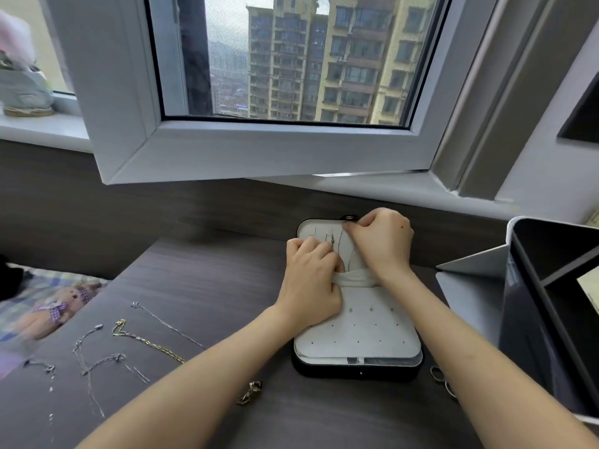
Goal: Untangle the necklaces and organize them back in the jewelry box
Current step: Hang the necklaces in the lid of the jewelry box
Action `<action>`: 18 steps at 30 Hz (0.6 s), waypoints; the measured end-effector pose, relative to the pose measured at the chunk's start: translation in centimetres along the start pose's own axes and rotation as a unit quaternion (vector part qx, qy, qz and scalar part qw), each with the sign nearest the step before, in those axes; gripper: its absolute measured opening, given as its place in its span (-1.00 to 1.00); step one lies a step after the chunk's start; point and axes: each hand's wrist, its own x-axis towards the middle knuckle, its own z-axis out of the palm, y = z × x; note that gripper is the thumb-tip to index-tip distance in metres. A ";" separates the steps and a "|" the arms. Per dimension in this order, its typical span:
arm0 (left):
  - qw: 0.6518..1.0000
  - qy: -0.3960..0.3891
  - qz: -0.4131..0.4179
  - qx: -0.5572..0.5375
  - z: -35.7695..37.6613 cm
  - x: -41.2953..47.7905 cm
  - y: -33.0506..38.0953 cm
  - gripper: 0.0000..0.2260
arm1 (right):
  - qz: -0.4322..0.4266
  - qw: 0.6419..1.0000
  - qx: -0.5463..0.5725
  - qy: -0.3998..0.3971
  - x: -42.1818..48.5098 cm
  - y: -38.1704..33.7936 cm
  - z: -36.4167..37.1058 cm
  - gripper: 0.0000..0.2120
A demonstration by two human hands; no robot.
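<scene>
An open jewelry box (356,338) with a black shell and white lining lies on the dark table. Thin chains (338,244) hang in its upper panel above a white elastic pocket (355,277). My left hand (311,280) rests curled on that panel, fingers tucked at the pocket's edge. My right hand (381,241) pinches something small at the panel's top, beside a black snap (350,218). Several silver necklaces (87,354), a gold chain (146,341) and another silver chain (168,324) lie spread on the table at left. A small gold piece (249,393) sits near my left forearm.
A dark organizer bin (551,319) with white flaps stands at the right. Rings (437,374) lie by the box's right corner. An open window sash (227,150) overhangs the table's back. A bed with a plush toy (55,309) is at far left.
</scene>
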 end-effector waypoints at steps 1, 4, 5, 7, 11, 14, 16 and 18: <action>1.000 0.001 0.000 0.000 0.0 0.0 0.0 -0.81 | 0.025 0.999 0.021 0.000 0.1 0.2 0.0 -0.76; 1.000 -0.003 0.000 0.002 -0.1 0.0 0.0 -0.78 | 0.064 0.997 0.047 -0.024 0.3 0.8 -0.1 -0.78; 1.000 -0.005 -0.001 0.004 -0.1 0.0 0.0 -0.78 | 0.064 0.996 0.042 -0.044 0.3 1.0 -0.2 -0.77; 1.000 -0.009 -0.004 0.007 -0.1 0.0 0.0 -0.77 | 0.066 0.994 0.036 -0.084 0.2 1.2 -0.4 -0.74; 1.000 -0.011 -0.005 0.007 -0.2 0.1 0.0 -0.76 | 0.055 0.988 0.053 -0.133 0.0 1.7 -1.0 -0.74; 1.000 -0.012 -0.003 0.008 -0.2 0.1 0.0 -0.76 | 0.040 0.991 0.019 -0.127 -0.2 1.6 -1.3 -0.72; 1.000 -0.012 -0.001 0.009 -0.2 0.0 0.0 -0.76 | 0.038 0.993 -0.021 -0.113 -0.6 1.1 -1.3 -0.63; 1.000 -0.011 0.001 0.012 -0.1 0.0 0.1 -0.77 | 0.038 0.991 -0.049 -0.115 -1.0 1.0 -1.0 -0.55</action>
